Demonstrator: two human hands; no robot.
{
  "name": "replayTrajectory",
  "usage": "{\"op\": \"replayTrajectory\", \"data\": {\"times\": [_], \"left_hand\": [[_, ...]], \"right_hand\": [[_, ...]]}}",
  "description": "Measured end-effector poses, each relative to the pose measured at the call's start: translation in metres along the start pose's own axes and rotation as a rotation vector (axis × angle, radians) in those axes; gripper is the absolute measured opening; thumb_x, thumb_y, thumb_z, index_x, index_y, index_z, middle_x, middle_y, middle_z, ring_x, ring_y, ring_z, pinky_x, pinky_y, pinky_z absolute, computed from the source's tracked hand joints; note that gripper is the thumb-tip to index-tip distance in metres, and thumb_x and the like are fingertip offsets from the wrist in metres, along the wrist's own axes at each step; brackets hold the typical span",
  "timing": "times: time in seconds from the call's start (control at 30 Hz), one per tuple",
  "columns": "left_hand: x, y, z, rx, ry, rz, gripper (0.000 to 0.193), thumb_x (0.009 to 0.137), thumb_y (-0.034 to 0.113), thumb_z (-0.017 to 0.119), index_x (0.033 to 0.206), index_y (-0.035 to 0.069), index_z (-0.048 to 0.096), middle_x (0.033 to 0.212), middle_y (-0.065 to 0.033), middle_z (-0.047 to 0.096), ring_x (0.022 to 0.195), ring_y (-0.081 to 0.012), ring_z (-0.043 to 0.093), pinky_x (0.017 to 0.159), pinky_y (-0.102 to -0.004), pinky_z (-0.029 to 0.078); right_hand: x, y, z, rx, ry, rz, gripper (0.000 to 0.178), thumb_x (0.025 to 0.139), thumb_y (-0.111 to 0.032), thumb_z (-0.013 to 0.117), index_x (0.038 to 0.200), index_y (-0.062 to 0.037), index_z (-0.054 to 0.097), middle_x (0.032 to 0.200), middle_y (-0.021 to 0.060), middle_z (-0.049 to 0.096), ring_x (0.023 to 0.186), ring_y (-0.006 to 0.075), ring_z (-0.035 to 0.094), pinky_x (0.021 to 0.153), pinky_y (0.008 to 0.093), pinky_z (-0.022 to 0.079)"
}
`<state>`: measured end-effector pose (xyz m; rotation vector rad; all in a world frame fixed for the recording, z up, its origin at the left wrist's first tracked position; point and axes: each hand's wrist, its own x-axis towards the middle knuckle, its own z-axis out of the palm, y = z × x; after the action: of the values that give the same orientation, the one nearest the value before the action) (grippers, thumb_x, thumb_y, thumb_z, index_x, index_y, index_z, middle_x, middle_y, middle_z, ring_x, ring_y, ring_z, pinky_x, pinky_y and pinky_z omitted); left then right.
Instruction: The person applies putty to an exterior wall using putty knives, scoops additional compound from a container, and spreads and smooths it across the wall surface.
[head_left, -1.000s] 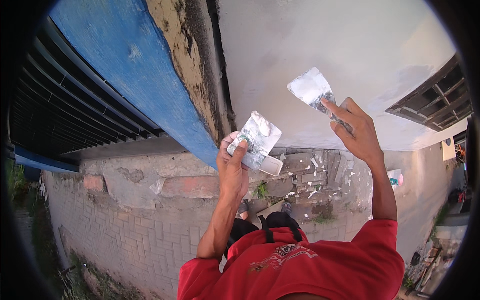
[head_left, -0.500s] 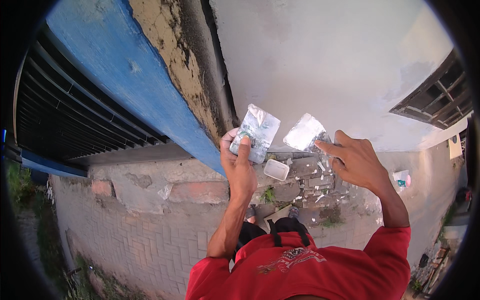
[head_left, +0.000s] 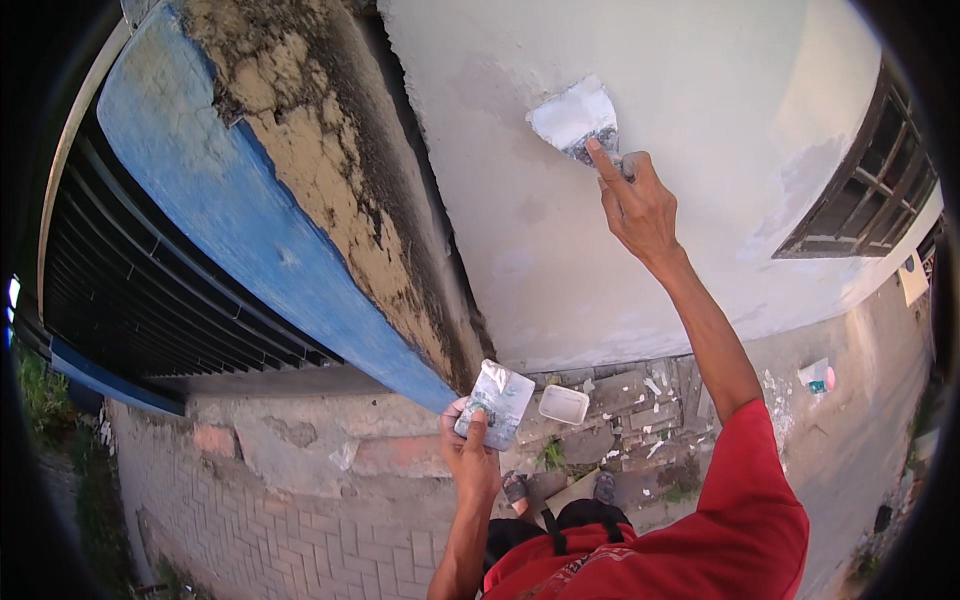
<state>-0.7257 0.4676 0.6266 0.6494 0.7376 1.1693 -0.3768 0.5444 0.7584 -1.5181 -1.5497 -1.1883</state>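
Note:
My right hand [head_left: 640, 207] grips a wide putty knife [head_left: 578, 112], its blade coated with white filler. The arm is stretched up, and the blade lies at the pale wall [head_left: 690, 90]; whether it touches cannot be told. Lower down, my left hand [head_left: 470, 445] holds a flat metal scraper plate [head_left: 497, 400], thumb across its face. A lump of white filler clings to the plate's top corner, and grey-green stains show near the thumb. The putty knife's handle is mostly hidden in my right fist.
A white plastic tub [head_left: 564, 404] sits on broken paving spattered with white bits. On the left rise a blue-painted pillar [head_left: 250, 220] with peeling plaster and a dark slatted gate [head_left: 150, 290]. A wooden-framed window [head_left: 865, 185] is at right. A pink and teal container [head_left: 824, 381] stands farther right.
My right hand has lifted the putty knife up and slightly left, from beside the plate to the wall. The left hand with the plate sits lower in view, as the view has tilted upward.

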Motion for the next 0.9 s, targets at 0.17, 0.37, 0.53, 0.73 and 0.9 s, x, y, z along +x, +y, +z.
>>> {"op": "replayTrajectory", "data": {"times": [0.17,0.37,0.53,0.73,0.9], "left_hand": [[0.009,-0.004,-0.018,0.029,0.037,0.002,0.027,0.094,0.005,0.062,0.119,0.006,0.051,0.108,-0.0046,0.062,0.097,-0.0134,0.061,0.085,-0.0313,0.052],[0.011,-0.003,-0.021,0.026,0.036,-0.044,0.028,0.094,0.003,0.062,0.119,0.005,0.051,0.107,-0.0055,0.061,0.095,-0.0138,0.06,0.085,-0.0315,0.052],[0.007,0.004,-0.026,0.08,0.027,-0.084,0.025,0.094,0.001,0.06,0.117,0.002,0.051,0.105,-0.0056,0.061,0.092,-0.0128,0.058,0.085,-0.0292,0.049],[-0.003,0.021,-0.024,0.132,0.022,-0.102,0.026,0.093,0.002,0.061,0.117,0.002,0.051,0.103,-0.0054,0.061,0.091,-0.0118,0.058,0.083,-0.0287,0.049],[-0.006,0.025,-0.039,0.144,0.013,-0.076,0.026,0.093,0.003,0.062,0.117,0.002,0.051,0.103,-0.0055,0.061,0.09,-0.0117,0.059,0.081,-0.0283,0.049]], "right_hand": [[-0.006,0.016,0.037,-0.109,-0.042,-0.023,0.078,0.08,0.003,0.064,0.15,-0.0258,0.042,0.079,0.007,0.039,0.061,0.0197,0.044,0.043,0.0306,0.039],[-0.068,-0.023,0.007,0.028,-0.28,0.237,0.075,0.081,-0.002,0.065,0.15,-0.0228,0.042,0.082,0.0095,0.045,0.064,0.0228,0.05,0.046,0.0333,0.043],[-0.026,-0.061,-0.016,0.379,-0.216,0.694,0.062,0.087,-0.011,0.062,0.147,-0.0138,0.046,0.082,0.0112,0.049,0.067,0.0224,0.053,0.057,0.0365,0.047],[0.027,-0.109,0.027,0.32,-0.083,0.798,0.059,0.09,-0.014,0.058,0.146,-0.0029,0.044,0.083,0.014,0.051,0.064,0.0225,0.056,0.058,0.0371,0.048],[-0.004,-0.157,0.041,0.308,-0.289,0.615,0.063,0.086,-0.014,0.061,0.145,-0.0033,0.045,0.085,0.016,0.05,0.049,0.0237,0.052,0.041,0.0375,0.043]]}}
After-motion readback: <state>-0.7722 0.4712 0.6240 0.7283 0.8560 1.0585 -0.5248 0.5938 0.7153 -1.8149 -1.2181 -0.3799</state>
